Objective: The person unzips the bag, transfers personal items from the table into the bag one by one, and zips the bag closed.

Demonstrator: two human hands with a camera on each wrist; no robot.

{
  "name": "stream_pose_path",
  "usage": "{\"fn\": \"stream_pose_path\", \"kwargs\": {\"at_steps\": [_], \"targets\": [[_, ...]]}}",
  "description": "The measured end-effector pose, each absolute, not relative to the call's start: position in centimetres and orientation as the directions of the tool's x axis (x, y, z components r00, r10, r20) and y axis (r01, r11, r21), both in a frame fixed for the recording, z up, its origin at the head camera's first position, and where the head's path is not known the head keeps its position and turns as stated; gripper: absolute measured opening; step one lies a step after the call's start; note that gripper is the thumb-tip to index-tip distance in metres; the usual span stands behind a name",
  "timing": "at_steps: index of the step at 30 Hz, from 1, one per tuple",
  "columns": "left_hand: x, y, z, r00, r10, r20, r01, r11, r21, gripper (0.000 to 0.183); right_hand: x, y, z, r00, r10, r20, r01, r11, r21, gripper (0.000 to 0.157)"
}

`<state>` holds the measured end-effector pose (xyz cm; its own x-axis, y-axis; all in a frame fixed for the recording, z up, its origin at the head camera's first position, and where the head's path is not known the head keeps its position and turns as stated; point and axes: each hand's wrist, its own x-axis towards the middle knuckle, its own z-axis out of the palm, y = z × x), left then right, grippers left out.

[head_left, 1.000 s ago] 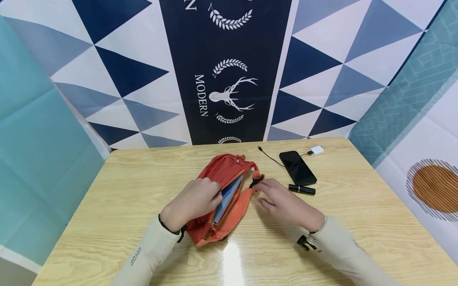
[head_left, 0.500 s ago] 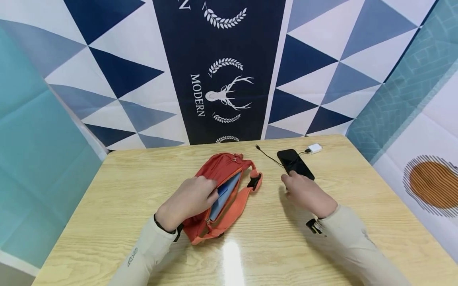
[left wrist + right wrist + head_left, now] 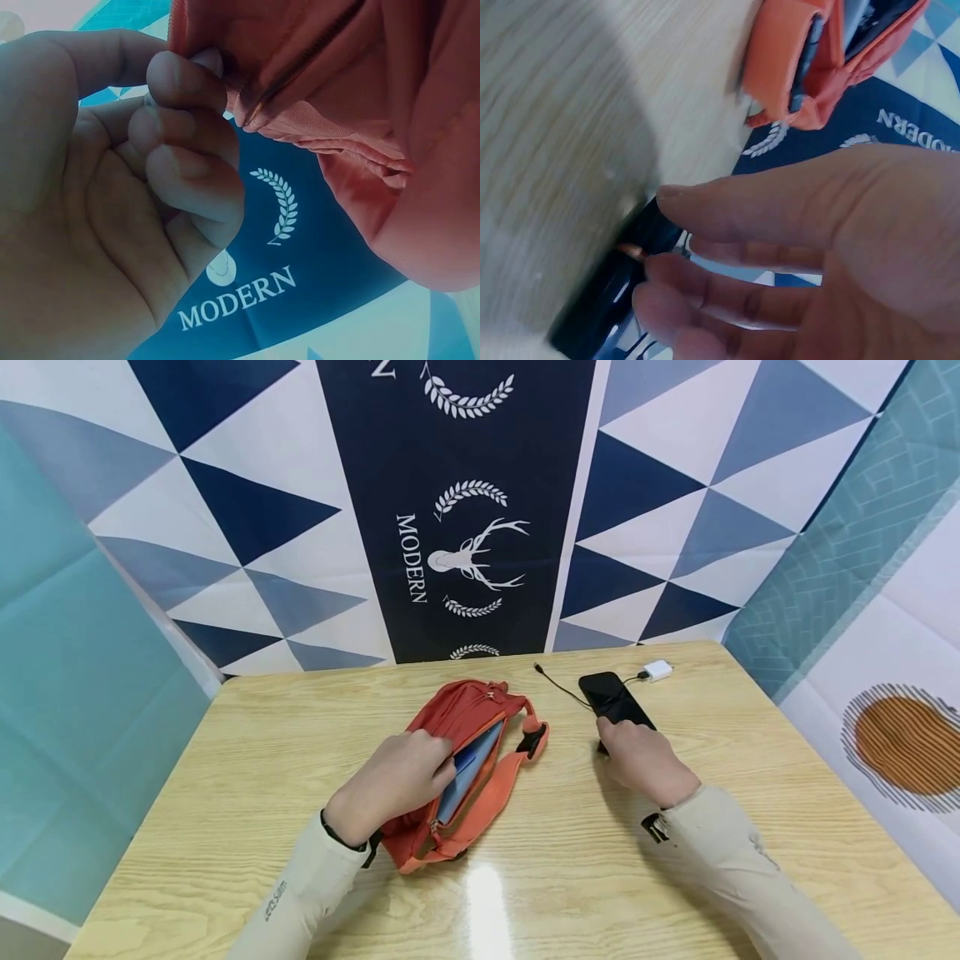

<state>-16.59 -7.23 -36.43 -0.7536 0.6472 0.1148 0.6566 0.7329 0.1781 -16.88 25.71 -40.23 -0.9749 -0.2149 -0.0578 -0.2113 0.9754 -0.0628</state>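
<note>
The red waist bag [image 3: 457,714] lies on the table with its zipped pocket open, and blue lining shows inside. My left hand [image 3: 397,777] pinches the edge of that opening; in the left wrist view its curled fingers [image 3: 187,127] hold the red fabric beside the zip. To the right, my right hand [image 3: 647,760] pinches a black lipstick tube [image 3: 607,300] with a thin gold band, thumb on one side and fingers on the other. In the head view the hand hides most of the tube. Just beyond that hand lies a black smartphone [image 3: 611,693].
A short black charging cable [image 3: 558,687] runs across the phone to a white charger plug [image 3: 658,670]. The bag's orange strap and black buckle [image 3: 531,741] lie on its right side. Patterned cloth stands behind the wooden table [image 3: 247,777].
My right hand has left the strap buckle and moved right to the lipstick, which it now pinches. The left hand keeps its hold on the bag's edge.
</note>
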Motion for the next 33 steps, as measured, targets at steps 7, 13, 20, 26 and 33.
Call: {"fn": "stream_pose_path", "kwargs": {"at_steps": [7,13,20,26,33], "targets": [[-16.6,-7.3,-36.6,-0.745,0.655,0.125,0.666,0.725,0.174,0.035,-17.5,26.8,-40.9,-0.976,-0.203,-0.078,-0.200,0.979,-0.051,0.009],[-16.5,-7.4,-36.7,-0.747,0.652,0.129,0.664,0.725,0.183,0.035,-17.7,26.8,-40.8,-0.966,-0.251,-0.064,-0.246,0.966,-0.076,0.007],[-16.6,-7.3,-36.6,-0.757,0.644,0.111,0.652,0.735,0.187,0.034,-17.8,26.7,-40.8,-0.950,-0.312,0.024,-0.312,0.936,-0.165,0.012],[-16.7,-7.3,-36.3,-0.760,0.641,0.103,0.648,0.740,0.181,0.032,-17.9,26.2,-40.3,-0.931,-0.339,0.133,-0.362,0.899,-0.245,0.018],[-16.7,-7.2,-36.5,-0.761,0.641,0.102,0.647,0.738,0.189,0.032,-17.6,25.7,-39.5,-0.923,-0.348,0.165,-0.382,0.879,-0.286,0.018]]}}
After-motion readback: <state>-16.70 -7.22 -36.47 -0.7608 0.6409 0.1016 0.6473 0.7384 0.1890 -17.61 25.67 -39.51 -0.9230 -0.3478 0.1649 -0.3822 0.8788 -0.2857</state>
